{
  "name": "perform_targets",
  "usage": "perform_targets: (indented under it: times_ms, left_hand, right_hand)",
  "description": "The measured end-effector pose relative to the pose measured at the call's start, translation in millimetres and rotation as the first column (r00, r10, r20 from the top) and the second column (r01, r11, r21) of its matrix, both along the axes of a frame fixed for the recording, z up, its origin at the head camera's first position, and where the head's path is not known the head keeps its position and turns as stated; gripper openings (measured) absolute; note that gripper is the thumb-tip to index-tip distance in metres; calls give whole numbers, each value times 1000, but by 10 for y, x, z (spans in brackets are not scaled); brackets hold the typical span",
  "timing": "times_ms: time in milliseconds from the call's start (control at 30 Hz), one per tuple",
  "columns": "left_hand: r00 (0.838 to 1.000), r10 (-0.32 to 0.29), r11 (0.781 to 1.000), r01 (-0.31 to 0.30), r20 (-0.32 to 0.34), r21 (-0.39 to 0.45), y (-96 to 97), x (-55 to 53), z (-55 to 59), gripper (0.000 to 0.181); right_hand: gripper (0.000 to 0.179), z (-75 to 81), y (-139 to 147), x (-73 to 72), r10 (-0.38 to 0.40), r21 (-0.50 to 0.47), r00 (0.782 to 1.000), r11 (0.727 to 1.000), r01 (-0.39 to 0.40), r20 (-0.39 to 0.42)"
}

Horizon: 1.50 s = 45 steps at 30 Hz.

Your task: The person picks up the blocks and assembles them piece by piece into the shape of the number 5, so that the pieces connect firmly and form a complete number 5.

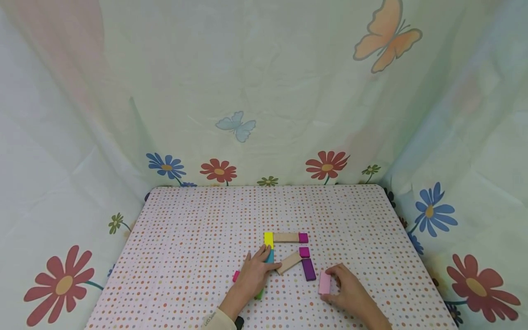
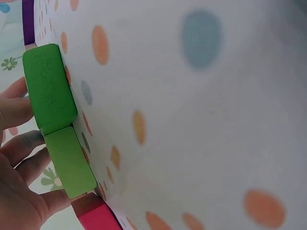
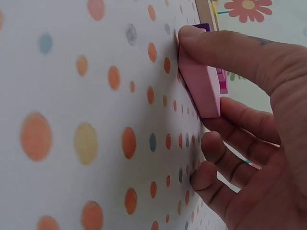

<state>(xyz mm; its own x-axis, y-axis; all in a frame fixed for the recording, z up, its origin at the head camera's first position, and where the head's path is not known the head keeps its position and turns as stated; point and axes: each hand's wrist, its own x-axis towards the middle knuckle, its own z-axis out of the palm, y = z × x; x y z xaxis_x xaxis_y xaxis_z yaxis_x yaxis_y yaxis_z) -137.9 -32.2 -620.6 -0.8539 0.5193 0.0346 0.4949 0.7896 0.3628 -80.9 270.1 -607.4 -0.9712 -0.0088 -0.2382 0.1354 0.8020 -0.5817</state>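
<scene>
My left hand [image 1: 250, 274] rests over a row of blocks, its fingertips touching the blue block [image 1: 270, 257] by the yellow block [image 1: 269, 237]. Its thumb reaches the lower end of a slanted wooden block [image 1: 289, 263]. In the left wrist view, a dark green block [image 2: 50, 88] and a light green block [image 2: 72, 161] stand end to end before the fingers, with a pinkish-red block [image 2: 99, 218] below. On the right, my right hand [image 1: 348, 291] pinches a pink block [image 1: 324, 282] between thumb and fingers, down at the tabletop.
Another wooden block [image 1: 286, 238] runs from the yellow block to a magenta block [image 1: 303, 238]. A second magenta block [image 1: 304, 252] touches a purple block [image 1: 309, 269], left of the pink one. Printed curtains [image 1: 264, 91] surround the dotted tabletop [image 1: 198, 220].
</scene>
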Motion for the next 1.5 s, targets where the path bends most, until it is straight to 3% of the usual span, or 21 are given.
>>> perform_targets:
  times_ms: [400, 667, 1033, 1500]
  left_hand:
    - [1000, -3, 1000, 3, 0, 0, -1, 1, 12, 35]
    - [1000, -13, 1000, 13, -16, 20, -2, -8, 5, 34]
    - [1000, -6, 1000, 6, -9, 10, 4, -4, 8, 34]
    - [1000, 1, 1000, -1, 4, 3, 3, 5, 11, 34]
  right_hand:
    - [77, 0, -99, 80, 5, 42, 999, 999, -6, 37]
    - [77, -15, -152, 118, 44, 52, 999, 998, -44, 4]
    - [81, -49, -245, 111, 14, 71, 999, 997, -17, 36]
    - [80, -34, -380, 111, 24, 151, 1000, 988, -25, 6]
